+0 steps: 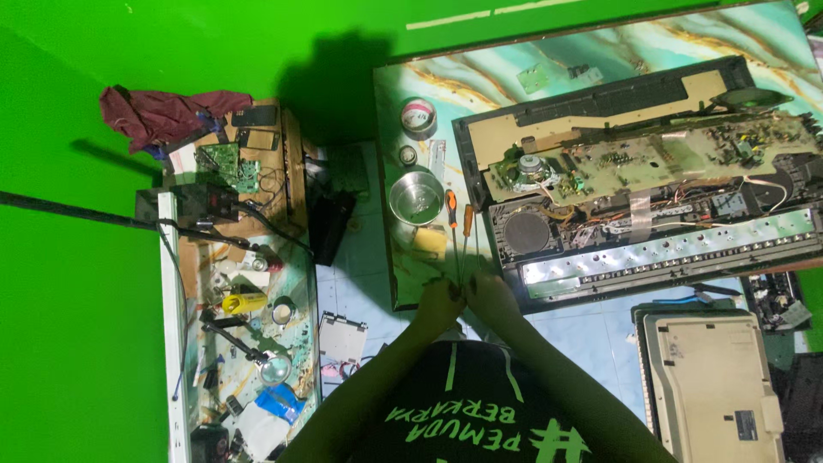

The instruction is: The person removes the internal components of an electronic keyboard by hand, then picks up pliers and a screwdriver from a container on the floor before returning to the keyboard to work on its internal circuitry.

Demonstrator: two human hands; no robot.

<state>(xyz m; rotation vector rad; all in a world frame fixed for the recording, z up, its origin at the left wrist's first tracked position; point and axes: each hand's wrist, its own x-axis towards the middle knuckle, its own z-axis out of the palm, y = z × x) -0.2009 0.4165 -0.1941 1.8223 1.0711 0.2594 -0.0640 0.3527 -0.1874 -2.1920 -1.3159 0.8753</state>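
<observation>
Both hands, left hand [439,302] and right hand [490,291], meet at the near edge of the marbled desk [600,51]; whether either grip is closed cannot be told. Two orange-handled screwdrivers [452,214] lie just beyond them, long axes running away from the person, handles far. Beside them: a round steel bowl [417,197], a tape roll [418,116], and the opened electronic keyboard [651,180] with boards exposed.

2 screwdrivers [458,231] lie side by side on the marbled desk [480,77], near its front edge. Each has an orange grip at the far end and a thin dark shaft running toward the near edge. The left one [451,210] sits slightly farther back than the right one [468,220]. Their tips end just at the fingers of both hands; whether they touch cannot be told.
</observation>
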